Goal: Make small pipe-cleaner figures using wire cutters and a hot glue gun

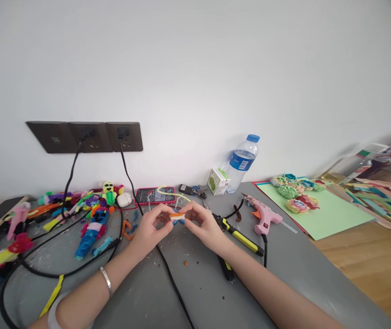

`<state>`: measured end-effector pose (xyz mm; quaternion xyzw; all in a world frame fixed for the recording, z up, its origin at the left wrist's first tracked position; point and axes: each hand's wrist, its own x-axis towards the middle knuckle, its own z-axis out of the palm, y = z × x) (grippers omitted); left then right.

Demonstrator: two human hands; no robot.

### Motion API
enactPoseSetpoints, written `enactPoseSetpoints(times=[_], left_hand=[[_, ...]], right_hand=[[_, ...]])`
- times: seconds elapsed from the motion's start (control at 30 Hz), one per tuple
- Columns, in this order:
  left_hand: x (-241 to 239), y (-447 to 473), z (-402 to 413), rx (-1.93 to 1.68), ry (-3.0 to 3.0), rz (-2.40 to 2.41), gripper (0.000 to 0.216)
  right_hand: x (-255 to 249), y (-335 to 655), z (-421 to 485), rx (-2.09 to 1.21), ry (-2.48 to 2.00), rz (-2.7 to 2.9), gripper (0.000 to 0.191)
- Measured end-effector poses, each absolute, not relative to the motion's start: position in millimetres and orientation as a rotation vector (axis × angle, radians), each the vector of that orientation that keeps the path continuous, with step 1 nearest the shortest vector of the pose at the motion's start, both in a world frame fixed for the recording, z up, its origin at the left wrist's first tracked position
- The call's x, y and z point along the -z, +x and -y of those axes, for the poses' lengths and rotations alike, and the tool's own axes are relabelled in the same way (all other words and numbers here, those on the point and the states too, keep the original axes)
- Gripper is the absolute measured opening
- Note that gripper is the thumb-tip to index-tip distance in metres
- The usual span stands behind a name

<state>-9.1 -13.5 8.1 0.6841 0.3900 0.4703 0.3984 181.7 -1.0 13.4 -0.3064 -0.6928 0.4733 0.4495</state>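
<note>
Between the fingertips of both hands is a small pipe-cleaner piece point(177, 217), orange and white on top with blue below. My left hand point(151, 229) pinches its left end and my right hand point(205, 225) its right end. A pale yellow pipe cleaner point(173, 192) curves up behind the fingers; whether it joins the held piece I cannot tell. Just beyond lies a phone point(141, 196) in a pink-red case. Yellow-and-black pliers point(243, 240) rest beside my right wrist, partly under the forearm. Left of my left hand is a bent orange pipe-cleaner piece point(127, 229).
A pink glue gun point(266, 217) lies at right, near green paper point(332, 217) with crepe flowers. A water bottle point(241, 164), small box point(218, 181) and keys point(198, 192) stand or lie by the wall. Black cables point(171, 274) cross the table; pipe-cleaner figures point(92, 233) crowd the left.
</note>
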Motion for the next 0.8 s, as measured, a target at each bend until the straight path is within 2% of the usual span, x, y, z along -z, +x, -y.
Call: enactPoseSetpoints(times=[0.63,0.8], left_hand=[[-11.9,-7.0,15.7,-1.202,1.734,-0.968,0.003],[-9.5,-8.3,14.1,-1.186,1.628,-0.980,0.012]], right_hand=[[-17.6,181.4,3.7,-1.159,-0.743,1.776,0.014],[-16.6,180.1,2.0,-1.169,-0.748,1.726,0.014]])
